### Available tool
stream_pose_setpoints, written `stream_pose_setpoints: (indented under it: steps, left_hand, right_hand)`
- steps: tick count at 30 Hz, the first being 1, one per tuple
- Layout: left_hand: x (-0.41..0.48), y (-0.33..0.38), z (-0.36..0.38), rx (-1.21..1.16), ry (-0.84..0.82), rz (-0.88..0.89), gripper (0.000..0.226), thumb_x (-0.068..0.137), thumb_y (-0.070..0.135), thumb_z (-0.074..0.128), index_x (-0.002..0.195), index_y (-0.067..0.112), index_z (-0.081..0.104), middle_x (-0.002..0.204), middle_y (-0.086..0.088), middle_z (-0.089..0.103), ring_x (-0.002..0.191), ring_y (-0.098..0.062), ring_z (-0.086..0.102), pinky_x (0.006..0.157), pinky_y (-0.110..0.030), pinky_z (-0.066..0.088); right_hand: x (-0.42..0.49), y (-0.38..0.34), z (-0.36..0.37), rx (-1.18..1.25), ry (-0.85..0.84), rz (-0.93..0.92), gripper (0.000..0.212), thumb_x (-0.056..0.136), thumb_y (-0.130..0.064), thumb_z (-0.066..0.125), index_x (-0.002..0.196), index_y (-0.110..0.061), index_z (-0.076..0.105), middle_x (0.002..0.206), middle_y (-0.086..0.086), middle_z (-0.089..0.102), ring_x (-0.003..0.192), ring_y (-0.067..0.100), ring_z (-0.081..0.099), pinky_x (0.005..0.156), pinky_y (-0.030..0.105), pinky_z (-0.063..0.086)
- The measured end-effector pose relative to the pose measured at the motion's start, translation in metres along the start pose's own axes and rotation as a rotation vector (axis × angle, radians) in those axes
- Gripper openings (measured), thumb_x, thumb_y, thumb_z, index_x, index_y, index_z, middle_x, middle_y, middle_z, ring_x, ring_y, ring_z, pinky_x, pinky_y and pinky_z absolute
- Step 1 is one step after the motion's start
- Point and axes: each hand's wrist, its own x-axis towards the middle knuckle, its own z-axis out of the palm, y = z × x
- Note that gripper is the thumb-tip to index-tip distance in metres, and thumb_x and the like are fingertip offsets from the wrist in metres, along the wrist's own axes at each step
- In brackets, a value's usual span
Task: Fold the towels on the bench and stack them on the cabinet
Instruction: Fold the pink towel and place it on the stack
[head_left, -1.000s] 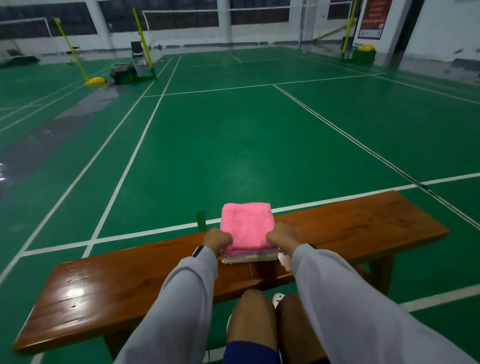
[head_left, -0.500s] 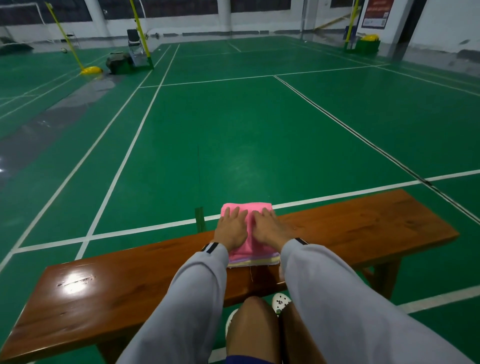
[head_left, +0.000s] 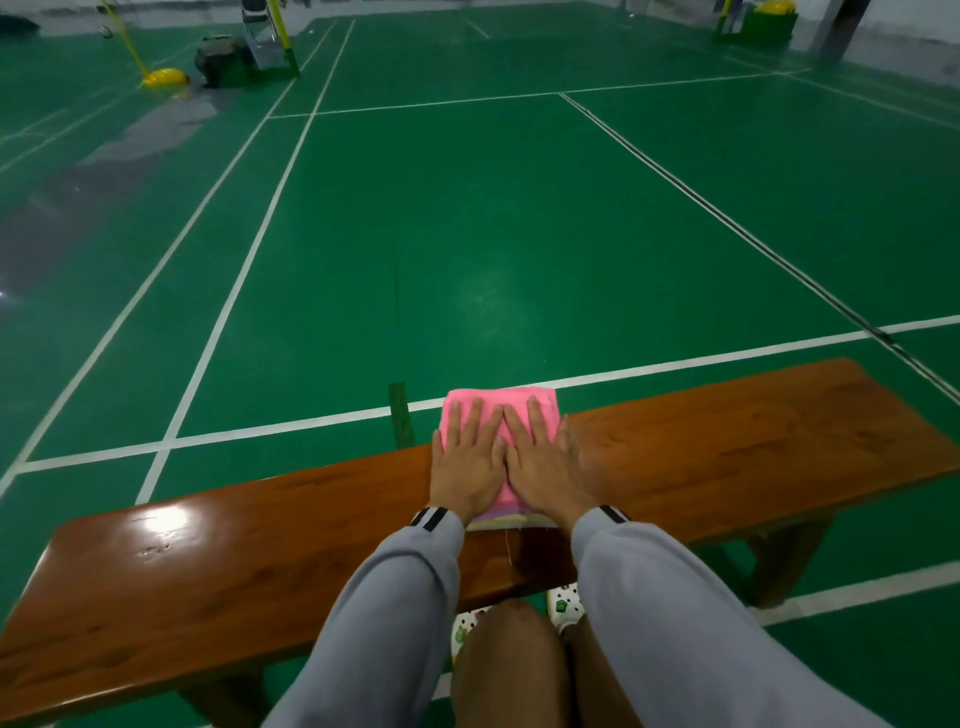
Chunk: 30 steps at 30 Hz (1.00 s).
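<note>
Left grip (head_left: 466, 470), right grip (head_left: 546, 467): released, palms flat on towels (head_left: 501, 399).
Advise even pressure; square the edges beneath both before lifting off surface (head_left: 737, 447).

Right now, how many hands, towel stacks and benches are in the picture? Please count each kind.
Hands: 2, the left hand and the right hand, both flat on the stack
Towel stack: 1, pink on top
Bench: 1
Total: 4

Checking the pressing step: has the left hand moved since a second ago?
Yes. The left hand slid forward from the stack's near corner onto the pink towel, away from the bench near edge.
</note>
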Motion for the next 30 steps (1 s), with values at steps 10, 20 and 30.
stream_pose_setpoints:
  steps: [10,20,30]
  left_hand:
    - [-0.008,-0.004,-0.003,-0.347,0.058,-0.273,0.073,0.1,0.069,0.027,0.16,0.042,-0.003,0.17,-0.01,0.008,0.152,-0.041,0.023,0.12,-0.06,0.027]
    - [-0.021,-0.024,-0.04,-1.364,-0.495,-0.707,0.099,0.056,0.059,0.096,0.135,0.014,0.056,0.119,-0.02,0.072,0.106,-0.043,0.071,0.094,-0.056,0.057]
    - [-0.041,0.022,-0.116,-1.406,-0.298,-0.499,0.065,0.08,0.044,0.082,0.127,0.004,0.063,0.107,-0.018,0.076,0.092,-0.032,0.076,0.067,-0.034,0.061]
  right_hand:
    - [-0.019,-0.01,-0.013,0.407,0.182,0.436,0.097,0.08,-0.085,0.044,0.156,-0.033,0.011,0.153,0.014,0.042,0.128,0.041,0.051,0.103,0.055,0.048]
    - [-0.03,0.018,-0.057,1.2,-0.491,0.559,0.069,0.072,-0.052,0.088,0.124,-0.015,0.063,0.104,0.016,0.077,0.094,0.036,0.074,0.077,0.042,0.062]
    - [-0.06,-0.003,-0.13,1.308,-0.353,0.359,0.087,0.062,-0.051,0.092,0.132,-0.009,0.06,0.117,0.02,0.073,0.112,0.038,0.069,0.102,0.055,0.053]
